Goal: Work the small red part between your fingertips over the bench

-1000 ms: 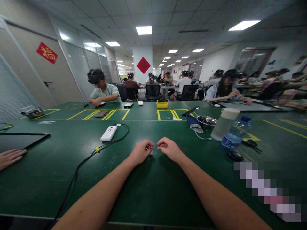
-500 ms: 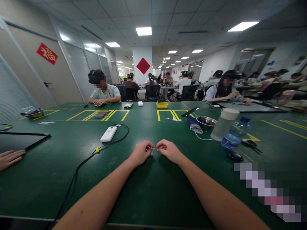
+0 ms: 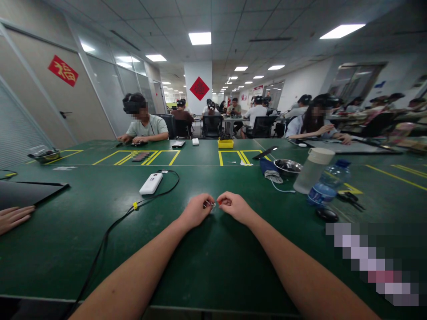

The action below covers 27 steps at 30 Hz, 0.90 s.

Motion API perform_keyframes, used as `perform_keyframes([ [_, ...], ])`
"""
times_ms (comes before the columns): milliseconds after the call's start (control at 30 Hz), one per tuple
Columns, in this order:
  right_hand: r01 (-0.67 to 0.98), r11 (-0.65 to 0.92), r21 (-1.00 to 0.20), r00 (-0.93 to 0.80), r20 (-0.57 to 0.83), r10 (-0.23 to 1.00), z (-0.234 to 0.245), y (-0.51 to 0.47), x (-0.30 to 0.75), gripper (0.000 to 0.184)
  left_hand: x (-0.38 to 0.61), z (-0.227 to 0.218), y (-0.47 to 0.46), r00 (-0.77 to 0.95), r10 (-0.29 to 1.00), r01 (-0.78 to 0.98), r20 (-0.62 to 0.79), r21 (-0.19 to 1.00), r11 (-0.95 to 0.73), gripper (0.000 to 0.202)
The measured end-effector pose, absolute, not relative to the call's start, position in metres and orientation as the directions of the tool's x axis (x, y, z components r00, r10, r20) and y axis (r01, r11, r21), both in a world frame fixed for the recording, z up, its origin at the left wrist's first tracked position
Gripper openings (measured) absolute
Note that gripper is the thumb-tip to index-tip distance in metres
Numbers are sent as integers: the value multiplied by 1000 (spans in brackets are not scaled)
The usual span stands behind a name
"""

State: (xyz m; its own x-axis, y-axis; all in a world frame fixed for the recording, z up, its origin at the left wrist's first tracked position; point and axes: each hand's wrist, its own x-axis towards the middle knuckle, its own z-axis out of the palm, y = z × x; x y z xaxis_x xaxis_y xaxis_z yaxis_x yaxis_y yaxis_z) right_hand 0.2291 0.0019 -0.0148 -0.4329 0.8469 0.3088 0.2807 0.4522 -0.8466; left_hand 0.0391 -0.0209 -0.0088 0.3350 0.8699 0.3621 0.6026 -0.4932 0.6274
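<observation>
Over the middle of the green table [image 3: 213,253], my two hands face each other with a narrow gap between them. My left hand [image 3: 197,210] is closed in a pinch on a small shiny, silvery piece [image 3: 209,204]; its kind is too small to make out. Opposite it, my right hand [image 3: 235,206] pinches a tiny red-orange piece [image 3: 220,203], mostly covered by the fingers. The two pieces nearly meet, and I cannot tell whether they touch.
Left of my hands lie a white power bank [image 3: 151,183] and a black cable [image 3: 110,226]. On the right stand a frosted bottle [image 3: 312,171], a blue water bottle [image 3: 328,184], a black mouse [image 3: 327,215] and a metal bowl [image 3: 287,167]. Another person's hand [image 3: 15,218] rests at far left.
My hands keep their pinched pose and have barely moved. The view has tilted slightly. Across the table, the person at left has moved one hand outward along the tabletop.
</observation>
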Motion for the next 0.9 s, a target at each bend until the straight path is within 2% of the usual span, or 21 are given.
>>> perform_keyframes([
  [433,295,459,-838,-453,301,839,-12,-3,228,18,25,-6,-14,244,887,638,391,624,-451,15],
  [900,225,386,-895,-481,243,843,-17,1,228,17,31,-7,-18,291,879,611,378,633,-475,15],
])
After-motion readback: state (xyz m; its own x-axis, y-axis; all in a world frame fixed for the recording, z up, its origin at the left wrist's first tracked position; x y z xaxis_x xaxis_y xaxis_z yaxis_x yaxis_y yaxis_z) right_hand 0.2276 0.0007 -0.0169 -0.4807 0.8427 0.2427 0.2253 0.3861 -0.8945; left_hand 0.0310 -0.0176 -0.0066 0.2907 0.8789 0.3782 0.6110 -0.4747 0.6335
